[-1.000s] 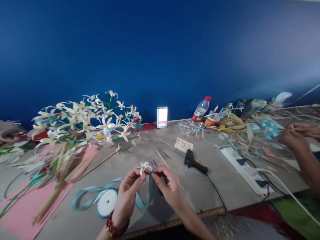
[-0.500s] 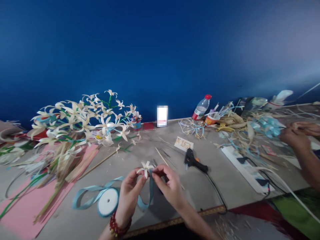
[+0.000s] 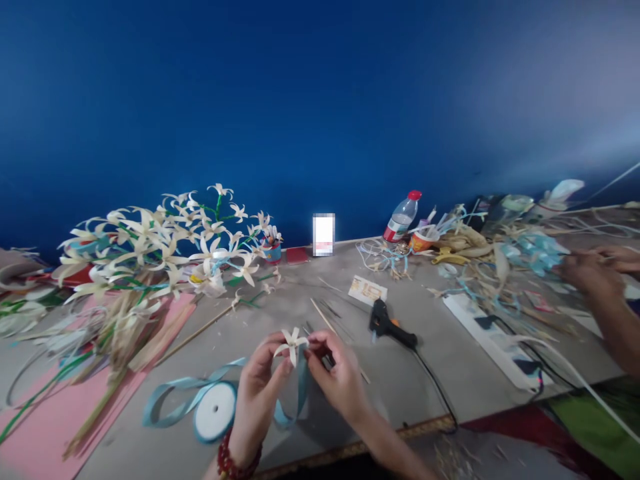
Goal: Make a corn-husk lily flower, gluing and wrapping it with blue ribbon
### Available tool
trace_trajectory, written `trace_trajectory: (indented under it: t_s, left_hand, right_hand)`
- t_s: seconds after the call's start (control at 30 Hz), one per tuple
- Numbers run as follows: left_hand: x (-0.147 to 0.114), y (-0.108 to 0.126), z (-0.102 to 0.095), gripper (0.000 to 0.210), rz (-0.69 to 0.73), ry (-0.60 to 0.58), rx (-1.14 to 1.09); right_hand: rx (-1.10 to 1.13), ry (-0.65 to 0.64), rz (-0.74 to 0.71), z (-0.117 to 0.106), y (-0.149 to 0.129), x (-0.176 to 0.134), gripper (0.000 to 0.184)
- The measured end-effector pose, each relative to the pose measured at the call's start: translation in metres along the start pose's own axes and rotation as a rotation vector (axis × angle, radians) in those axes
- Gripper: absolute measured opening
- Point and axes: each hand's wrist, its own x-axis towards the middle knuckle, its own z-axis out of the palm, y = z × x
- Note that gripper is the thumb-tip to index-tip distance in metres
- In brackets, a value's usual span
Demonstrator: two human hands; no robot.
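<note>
A cream-white artificial flower (image 3: 291, 345) with narrow petals is pinched between the thumb and fingers of my left hand (image 3: 261, 379). Light blue ribbon (image 3: 303, 381) hangs from just behind the bloom and loops down to the table. At the ribbon's upper end my right hand (image 3: 336, 373) is closed, thumb and fingertips together on its edge. A dark, thin tool with a metal tip shows behind the right fingers; whether it is held or lies on the table I cannot tell. The ribbon spool (image 3: 215, 412) lies left of my left wrist.
Beyond my right hand lies a black glue gun (image 3: 390, 325), its cord running to the front edge. A white power strip (image 3: 495, 340) is farther right, near another person's hands (image 3: 593, 277). Many finished flowers (image 3: 160, 233) spread at left above pink paper (image 3: 55, 427). A bottle (image 3: 401, 219) stands behind.
My left hand has turned the flower slightly, so it faces more toward me and sits a little lower. My right fingertips have shifted slightly at the ribbon.
</note>
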Motion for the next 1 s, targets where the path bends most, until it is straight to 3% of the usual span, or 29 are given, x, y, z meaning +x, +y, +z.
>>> trace_trajectory:
  t_s: [0.2,0.43,0.57,0.83,0.93,1.0]
  left_hand:
    - [-0.002,0.008,0.0,0.014,-0.011,-0.089,0.015]
    - [-0.001,0.007,0.003,0.015,-0.122,-0.051,-0.046]
    - [0.0,0.003,0.001,0.018,-0.23,-0.069,-0.176]
    - [0.001,-0.002,0.005,0.02,-0.178,-0.05,-0.109]
    - [0.003,0.001,-0.004,0.022,-0.147,-0.003,-0.04]
    - [0.005,0.007,-0.015,0.024,-0.095,0.064,0.077]
  right_hand:
    - [0.088,0.05,0.053,-0.003,0.006,0.003,0.011]
    - [0.186,0.036,0.061,-0.005,0.009,0.002,0.01]
    - [0.142,0.036,0.022,-0.01,0.015,0.0,0.01]
    - [-0.071,0.024,-0.016,-0.009,0.01,-0.004,0.013]
    - [-0.094,-0.054,-0.021,-0.023,0.016,-0.003,0.021]
    - [-0.213,-0.074,-0.042,-0.047,0.028,-0.001,0.029]
